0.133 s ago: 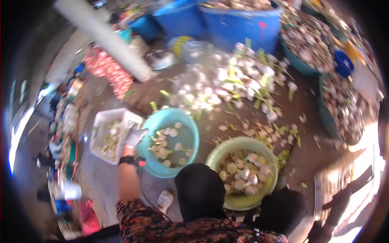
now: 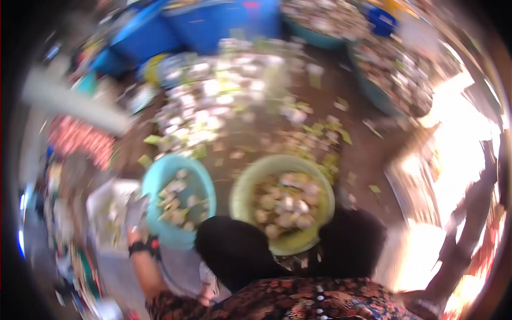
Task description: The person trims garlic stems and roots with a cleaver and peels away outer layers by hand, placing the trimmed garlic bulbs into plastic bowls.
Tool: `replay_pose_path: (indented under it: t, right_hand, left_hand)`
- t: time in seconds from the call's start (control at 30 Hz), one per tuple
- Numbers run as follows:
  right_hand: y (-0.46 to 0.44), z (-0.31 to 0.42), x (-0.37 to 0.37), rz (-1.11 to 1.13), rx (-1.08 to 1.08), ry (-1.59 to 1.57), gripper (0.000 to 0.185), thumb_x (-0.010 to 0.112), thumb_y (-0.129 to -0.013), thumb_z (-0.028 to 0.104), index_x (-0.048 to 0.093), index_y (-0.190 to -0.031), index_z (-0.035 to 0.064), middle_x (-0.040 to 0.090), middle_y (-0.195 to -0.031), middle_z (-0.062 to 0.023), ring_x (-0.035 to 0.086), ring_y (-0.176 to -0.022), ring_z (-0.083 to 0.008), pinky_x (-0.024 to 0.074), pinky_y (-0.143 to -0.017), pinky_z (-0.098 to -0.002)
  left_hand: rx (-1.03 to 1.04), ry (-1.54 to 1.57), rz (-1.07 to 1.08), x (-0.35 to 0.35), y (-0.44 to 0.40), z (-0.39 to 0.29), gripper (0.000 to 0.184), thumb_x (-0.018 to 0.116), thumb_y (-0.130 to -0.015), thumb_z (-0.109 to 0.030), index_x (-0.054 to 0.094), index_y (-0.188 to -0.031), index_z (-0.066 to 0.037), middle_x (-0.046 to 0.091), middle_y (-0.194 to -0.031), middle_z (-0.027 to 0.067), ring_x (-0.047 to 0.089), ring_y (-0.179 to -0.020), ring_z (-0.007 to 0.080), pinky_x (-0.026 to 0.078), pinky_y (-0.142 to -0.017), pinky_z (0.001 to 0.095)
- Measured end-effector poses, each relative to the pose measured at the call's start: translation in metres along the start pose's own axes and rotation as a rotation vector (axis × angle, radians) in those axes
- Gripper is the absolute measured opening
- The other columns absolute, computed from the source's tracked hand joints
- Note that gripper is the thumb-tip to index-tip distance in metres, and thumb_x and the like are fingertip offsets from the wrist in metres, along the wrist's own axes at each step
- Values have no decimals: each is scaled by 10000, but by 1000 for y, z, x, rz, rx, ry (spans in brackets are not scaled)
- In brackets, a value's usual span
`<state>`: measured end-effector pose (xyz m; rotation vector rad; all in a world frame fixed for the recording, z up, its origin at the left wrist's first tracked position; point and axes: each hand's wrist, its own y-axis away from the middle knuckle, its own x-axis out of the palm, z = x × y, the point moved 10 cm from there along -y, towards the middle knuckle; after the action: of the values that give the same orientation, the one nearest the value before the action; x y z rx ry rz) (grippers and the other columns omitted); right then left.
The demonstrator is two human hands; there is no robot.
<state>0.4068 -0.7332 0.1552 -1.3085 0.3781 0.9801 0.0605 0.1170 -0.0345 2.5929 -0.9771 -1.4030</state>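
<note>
My left hand (image 2: 137, 212), in a pale glove with a dark band at the wrist, is between the white plastic crate (image 2: 98, 226) and the turquoise basin (image 2: 209, 184). Motion blur smears its fingers, so I cannot make out whether they hold anything. Green and pale trimmings (image 2: 113, 213) lie in the crate. Several garlic bulbs (image 2: 173, 205) sit in the turquoise basin. Between my knees stands a yellow-green basin (image 2: 240, 184) with more garlic bulbs (image 2: 288, 202). My right hand does not show.
A blurred heap of garlic with stalks (image 2: 213, 96) covers the floor ahead. Large blue tubs (image 2: 213, 26) stand behind it. Teal tubs of garlic (image 2: 368, 88) are at the upper right. A pale post (image 2: 80, 101) and a pinkish net sack (image 2: 82, 141) are at the left.
My view has swung right, so basins, crate and heap appear farther left. My left hand stays beside the crate and the turquoise basin.
</note>
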Motion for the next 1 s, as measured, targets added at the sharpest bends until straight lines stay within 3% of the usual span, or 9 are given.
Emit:
replay_pose_path:
  t: [0.1, 0.2, 0.37, 0.57, 0.63, 0.7, 0.73, 0.87, 1.0]
  right_hand:
    - [40, -19, -167, -34, 119, 477, 924, 697, -791, 378, 135, -1433, 23, 206, -1450, -103, 202, -1311, -181, 204, -1092, -324]
    - [91, 15, -282, -36, 257, 847, 890, 681, -801, 369, 151, -1427, 23, 227, -1427, -105, 221, -1279, -177, 220, -1072, -317]
    - [98, 68, -353, -112, 308, 1099, 833, 654, -817, 353, 178, -1415, 22, 263, -1389, -106, 254, -1226, -171, 247, -1040, -306]
    - [74, 68, -339, -217, 258, 1061, 767, 621, -836, 335, 210, -1402, 21, 305, -1342, -109, 293, -1163, -163, 280, -1001, -292]
    - [56, 66, -321, -258, 216, 1009, 745, 610, -843, 329, 220, -1397, 20, 319, -1327, -110, 306, -1142, -160, 291, -989, -287]
    - [31, 63, -296, -305, 154, 919, 723, 599, -849, 323, 231, -1393, 20, 333, -1311, -110, 319, -1121, -158, 302, -976, -283]
    - [19, 63, -279, -324, 124, 867, 712, 594, -852, 319, 236, -1390, 20, 340, -1304, -111, 326, -1110, -157, 308, -969, -281]
    - [-31, 63, -211, -358, 28, 639, 670, 572, -865, 307, 257, -1381, 19, 369, -1273, -113, 352, -1068, -152, 330, -943, -271]
    - [-82, 86, -129, -372, -70, 363, 628, 551, -878, 295, 279, -1372, 18, 397, -1242, -114, 378, -1026, -147, 352, -918, -262]
  left_hand:
    - [-124, 15, 16, 75, 8, -33, 548, 624, -819, -373, 492, -1278, -104, 540, -745, -8, 440, -549, 78, 364, -485, 224]
    - [97, 35, 62, 135, -13, -67, 463, 612, -836, -327, 506, -1222, -94, 509, -712, -7, 416, -490, 65, 325, -408, 218]
    - [132, 52, 295, 233, -38, -85, 430, 605, -849, -289, 495, -1210, -84, 493, -686, -9, 399, -456, 63, 306, -384, 212]
    - [69, 91, 241, 217, -51, -64, 397, 597, -861, -250, 484, -1199, -75, 476, -660, -10, 381, -422, 61, 286, -359, 206]
    - [-44, 149, 387, 237, -56, -43, 342, 584, -875, -192, 468, -1180, -88, 432, -602, -26, 352, -372, 55, 260, -325, 197]
    - [21, 60, 277, 227, -22, -74, 340, 616, -849, -187, 487, -1160, -141, 414, -566, -46, 376, -383, 54, 290, -330, 210]
    - [19, -20, 383, 230, -25, -68, 415, 635, -830, -185, 479, -1212, -134, 450, -578, -33, 397, -394, 61, 306, -337, 218]
    - [193, -55, 286, 207, -48, -39, 556, 691, -789, -205, 467, -1282, -77, 610, -893, 81, 533, -586, 124, 447, -509, 283]
    - [149, -101, 265, 185, -11, -76, 604, 717, -757, -278, 478, -1262, -49, 616, -971, 106, 575, -670, 156, 470, -532, 301]
